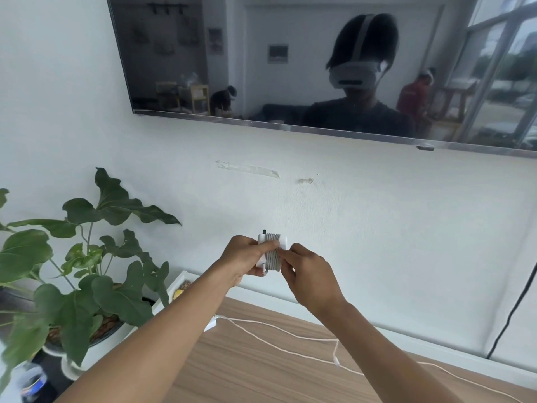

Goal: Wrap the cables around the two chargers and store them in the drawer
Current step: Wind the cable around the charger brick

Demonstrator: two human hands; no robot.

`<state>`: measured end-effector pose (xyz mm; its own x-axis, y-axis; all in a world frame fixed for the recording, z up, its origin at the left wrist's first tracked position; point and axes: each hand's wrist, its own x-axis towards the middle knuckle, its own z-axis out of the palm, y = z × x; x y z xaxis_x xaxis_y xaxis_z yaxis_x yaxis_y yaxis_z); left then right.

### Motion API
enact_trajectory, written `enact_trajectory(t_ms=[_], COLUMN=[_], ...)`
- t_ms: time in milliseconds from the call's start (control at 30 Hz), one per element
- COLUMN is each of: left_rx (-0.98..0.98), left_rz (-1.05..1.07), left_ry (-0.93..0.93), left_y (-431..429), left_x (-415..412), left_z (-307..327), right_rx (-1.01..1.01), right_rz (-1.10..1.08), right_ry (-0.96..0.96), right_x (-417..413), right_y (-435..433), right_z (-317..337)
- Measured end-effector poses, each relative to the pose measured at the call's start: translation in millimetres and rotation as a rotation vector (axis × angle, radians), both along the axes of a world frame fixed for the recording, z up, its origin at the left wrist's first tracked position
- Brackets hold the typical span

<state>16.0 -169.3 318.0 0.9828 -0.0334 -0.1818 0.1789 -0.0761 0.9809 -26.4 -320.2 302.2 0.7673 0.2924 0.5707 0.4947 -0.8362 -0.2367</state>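
A white charger (270,251) with grey cable wound in several turns around its body is held up in front of the wall. My left hand (242,258) grips its left side, thumb over the windings. My right hand (308,270) pinches the cable at the charger's right edge. A second white charger (211,324) lies on the wooden cabinet top (261,370), mostly hidden behind my left forearm, and its loose white cable (290,337) trails right across the wood.
A leafy potted plant (84,271) stands at the left in a white pot. A dark wall-mounted screen (290,59) hangs above. A black cable (514,306) runs down the wall at the right. No drawer is in view.
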Motion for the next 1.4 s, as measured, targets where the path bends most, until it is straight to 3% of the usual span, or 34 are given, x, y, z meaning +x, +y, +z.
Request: enact_trajectory(t_ms=[700,867,1100,1300,1400], left_rx=[0.005,0.078,0.048,-0.135,-0.21], left_rz=[-0.035,0.034,0.166,0.169,0.135], left_ry=[-0.003,-0.088,-0.161,-0.171,-0.157], left_y=[-11,-15,-14,-13,-15], left_x=[-3,-4,-1,-1,-2], left_z=[1,-5,-9,-8,-10], right_rx=[0.119,0.136,0.34,0.683,0.759], right_rz=[0.068,0.074,0.047,0.07,0.076], right_ry=[-0.003,-0.005,-0.01,0.228,0.291], right_x=[2,4,-2,-5,-2], right_y=[-10,-9,-8,-6,-6], right_z=[-11,-15,-27,-35,-31])
